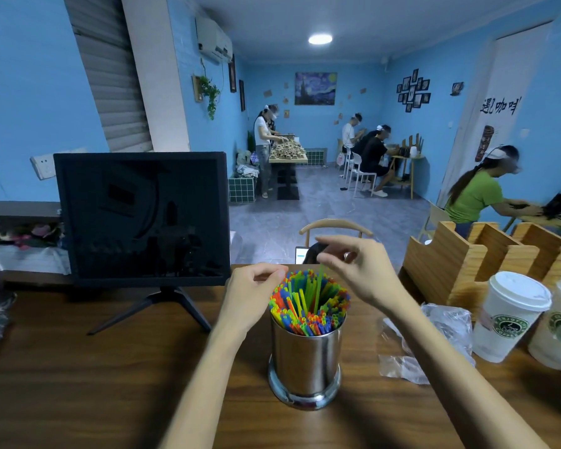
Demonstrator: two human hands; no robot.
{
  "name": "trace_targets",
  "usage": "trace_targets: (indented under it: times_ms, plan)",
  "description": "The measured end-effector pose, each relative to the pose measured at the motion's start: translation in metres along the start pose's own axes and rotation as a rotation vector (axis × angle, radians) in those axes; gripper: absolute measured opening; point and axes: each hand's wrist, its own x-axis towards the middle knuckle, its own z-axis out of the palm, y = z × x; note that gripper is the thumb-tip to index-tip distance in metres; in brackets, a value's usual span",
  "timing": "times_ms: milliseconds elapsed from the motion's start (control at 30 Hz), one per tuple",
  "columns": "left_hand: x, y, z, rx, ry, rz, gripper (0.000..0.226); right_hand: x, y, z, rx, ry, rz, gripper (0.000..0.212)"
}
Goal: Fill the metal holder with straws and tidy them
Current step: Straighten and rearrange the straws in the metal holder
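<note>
One metal holder (305, 354) stands upright on the wooden table (78, 384), nearest the camera and near the table's middle. It is packed with coloured straws (308, 306), too many to count: red, blue, yellow, orange and green, fanned outward at the top. One green straw (318, 286) stands higher than the rest, near the bundle's centre.

Two hands work above the holder. The left hand (256, 293) sits at the holder's left rim, fingers curled with the tips against the outer straws; whether it pinches any I cannot tell. The right hand (353, 270) hovers over the holder's right side, thumb and forefinger closed on the top of the tall green straw.

Right of the holder lies one crumpled clear plastic bag (434, 338). Beyond it stand two lidded paper cups (509, 315), and behind them one wooden organiser (467, 254) with open slots. Left of the holder stands one dark monitor (143, 215) on a splayed stand.

Behind the holder, one wooden chair back (336, 225) shows past the table's far edge. Farther off, the room has blue walls, a grey floor, one round ceiling light (320, 38) and one air conditioner (213, 40). Five people (374, 153) are at tables farther back.
</note>
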Motion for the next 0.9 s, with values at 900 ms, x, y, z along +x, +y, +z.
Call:
trace_targets:
  times_ms: [900]
  plan:
    - [0.010, 0.040, 0.002, -0.488, 0.311, 0.330, 0.035, -0.019, 0.008, 0.013, 0.110, -0.451, 0.067, 0.004]
